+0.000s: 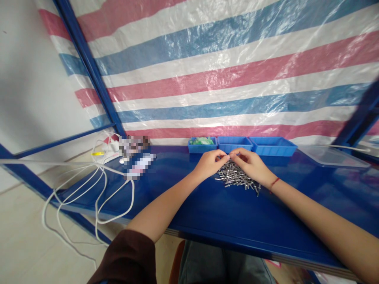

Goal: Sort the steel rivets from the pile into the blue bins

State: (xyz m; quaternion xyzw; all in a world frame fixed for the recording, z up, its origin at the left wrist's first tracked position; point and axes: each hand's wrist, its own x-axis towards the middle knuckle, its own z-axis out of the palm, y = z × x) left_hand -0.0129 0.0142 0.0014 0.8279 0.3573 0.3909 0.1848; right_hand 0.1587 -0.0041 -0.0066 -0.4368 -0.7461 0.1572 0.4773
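Observation:
A heap of thin silver metal pins, which look like blind rivets [237, 177], lies loose on the blue table [189, 205]. Over its far side, my left hand [209, 163] and my right hand [250, 163] meet with fingertips almost touching. Both are closed in a pinch between thumb and forefinger. Whatever sits between the fingertips is too small to make out. The right hand covers part of the heap, and a red cord circles that wrist.
Behind the hands stand a left blue bin [203, 149] with green-and-white plastic inside, a middle blue bin [237, 144] and a right blue bin [275, 151]. A clear plastic sheet or lid [331, 156] lies to the right. White cables [97, 189] hang over the left edge.

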